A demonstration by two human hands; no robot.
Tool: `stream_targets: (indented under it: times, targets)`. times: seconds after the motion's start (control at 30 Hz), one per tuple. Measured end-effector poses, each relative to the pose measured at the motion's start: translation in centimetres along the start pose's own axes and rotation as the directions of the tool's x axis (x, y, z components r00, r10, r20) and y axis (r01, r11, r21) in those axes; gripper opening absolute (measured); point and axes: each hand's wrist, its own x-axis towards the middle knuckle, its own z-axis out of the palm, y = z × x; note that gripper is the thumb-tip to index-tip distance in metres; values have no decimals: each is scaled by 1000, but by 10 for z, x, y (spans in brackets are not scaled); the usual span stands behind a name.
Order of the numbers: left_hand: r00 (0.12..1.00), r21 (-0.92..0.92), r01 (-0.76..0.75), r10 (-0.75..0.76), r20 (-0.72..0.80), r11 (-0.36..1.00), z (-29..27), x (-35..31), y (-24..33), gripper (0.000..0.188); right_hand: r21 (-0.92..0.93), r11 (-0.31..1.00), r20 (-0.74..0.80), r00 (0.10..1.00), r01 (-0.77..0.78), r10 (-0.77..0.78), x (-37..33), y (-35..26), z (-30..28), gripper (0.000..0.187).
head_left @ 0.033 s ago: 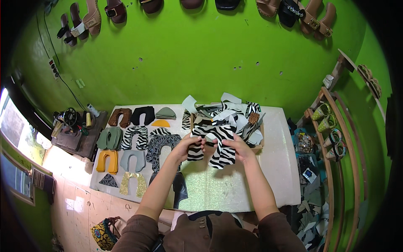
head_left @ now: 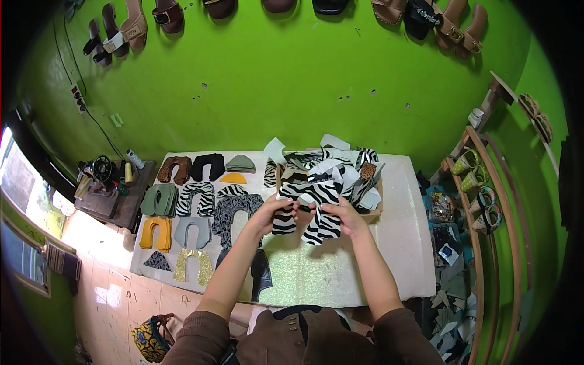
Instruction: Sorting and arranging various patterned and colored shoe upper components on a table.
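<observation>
A U-shaped zebra-print material piece (head_left: 325, 228) hangs between my hands, its two legs pointing toward me. My left hand (head_left: 266, 216) is closed on its left leg, thumb on top. My right hand (head_left: 342, 216) pinches the right leg. Just behind it stands a box (head_left: 379, 204) heaped with offcuts (head_left: 331, 165) in pale grey, green and zebra print. On the table to the left are U-shaped pieces: zebra print (head_left: 196, 198), green (head_left: 159, 199), yellow (head_left: 156, 233), light grey (head_left: 192, 232), gold glitter (head_left: 191, 267), brown (head_left: 174, 170) and black (head_left: 207, 166).
The white table (head_left: 404, 243) stands against a green wall (head_left: 274, 103) hung with sandals. A sewing machine (head_left: 100, 176) is at the left. To the right are a wooden shoe rack (head_left: 480, 243) and a scrap pile (head_left: 453, 286). A patterned bag (head_left: 149, 340) lies lower left.
</observation>
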Motion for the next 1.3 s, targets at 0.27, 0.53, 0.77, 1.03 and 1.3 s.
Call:
stream_targets:
  times: [0.27, 0.53, 0.77, 1.03, 1.3]
  targets:
    - [993, 11, -17, 18, -114, 1000, -3, -14, -18, 22, 181, 984, -129, 992, 6, 18, 2, 26, 19, 38]
    - [994, 67, 6, 1, -107, 998, -21, -26, -20, 21, -93, 995, -234, 971, 36, -57, 13, 48, 4, 34]
    - [977, 141, 0, 30, -213, 990, -30, -30, -18, 12, -204, 977, -338, 932, 66, -134, 26, 76, 27, 33]
    - [980, -225, -45, 0, -197, 973, -89, -66, 11, 10, 316, 929, -84, 970, -192, 228, 44, 115, 62, 31]
    - [926, 85, 75, -38, -376, 994, -166, -128, 29, 28, 163, 967, -359, 901, -196, 243, 99, 176, 119, 21]
